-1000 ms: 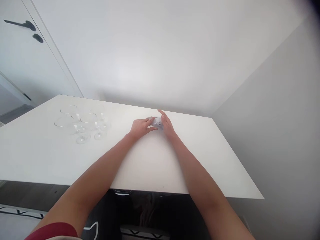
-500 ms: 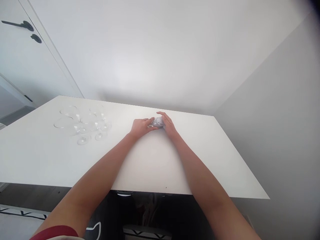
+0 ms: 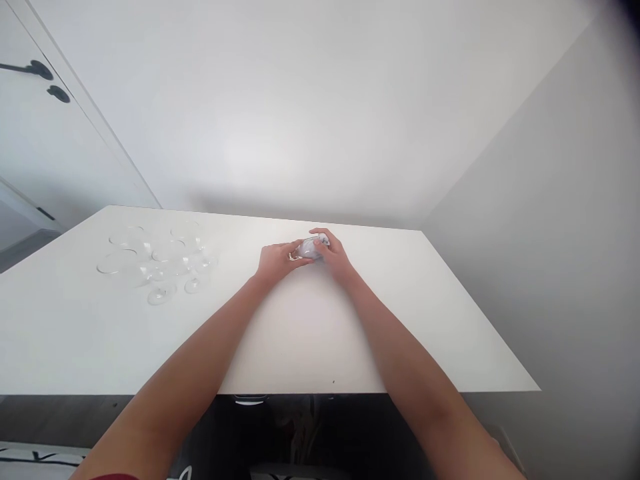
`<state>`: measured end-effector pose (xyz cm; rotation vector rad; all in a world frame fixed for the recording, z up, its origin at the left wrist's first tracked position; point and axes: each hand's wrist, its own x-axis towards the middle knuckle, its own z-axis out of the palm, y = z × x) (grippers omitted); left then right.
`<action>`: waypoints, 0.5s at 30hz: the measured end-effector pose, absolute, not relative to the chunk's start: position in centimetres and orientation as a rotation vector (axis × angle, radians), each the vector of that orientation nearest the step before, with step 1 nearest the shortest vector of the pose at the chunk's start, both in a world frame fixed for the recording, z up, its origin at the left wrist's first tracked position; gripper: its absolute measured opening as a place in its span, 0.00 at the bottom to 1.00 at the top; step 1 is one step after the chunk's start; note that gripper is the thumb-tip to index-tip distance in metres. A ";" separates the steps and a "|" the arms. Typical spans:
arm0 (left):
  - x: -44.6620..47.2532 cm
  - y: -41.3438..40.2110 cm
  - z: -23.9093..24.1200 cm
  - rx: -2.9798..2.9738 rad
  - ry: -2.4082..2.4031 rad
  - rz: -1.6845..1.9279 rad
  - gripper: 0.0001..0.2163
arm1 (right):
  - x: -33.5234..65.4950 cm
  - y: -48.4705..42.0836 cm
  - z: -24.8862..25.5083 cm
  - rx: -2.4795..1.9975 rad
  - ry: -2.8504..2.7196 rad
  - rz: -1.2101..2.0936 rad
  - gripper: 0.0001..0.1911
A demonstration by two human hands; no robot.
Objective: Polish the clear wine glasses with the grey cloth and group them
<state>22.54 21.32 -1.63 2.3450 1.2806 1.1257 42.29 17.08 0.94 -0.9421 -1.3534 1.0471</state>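
Note:
Both my arms reach out over a white table (image 3: 300, 333). My left hand (image 3: 277, 260) and my right hand (image 3: 335, 257) meet near the table's far edge around a small clear glass (image 3: 307, 248) with something pale and crumpled inside it. The fingers of both hands curl onto the glass, the left from the left side, the right over the top and right side. The lower part of the glass is hidden by my fingers.
A cluster of several clear stemmed glasses (image 3: 160, 257) lies on the table at the far left. A white door with a dark handle (image 3: 30, 69) stands at the upper left. White walls close off the back and right.
My right fingers, spread a second ago, have curled down over the glass. The view has shifted slightly, so the hands and glasses sit lower in the picture.

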 end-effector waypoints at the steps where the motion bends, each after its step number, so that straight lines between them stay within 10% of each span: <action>1: 22.5 21.2 -1.4 2.309 1.267 1.125 0.24 | 42.4 17.2 0.9 -0.926 -1.304 1.055 0.24; 15: 22.8 20.8 0.4 1.608 0.768 1.031 0.24 | 40.6 17.0 1.3 -0.606 -0.950 1.238 0.16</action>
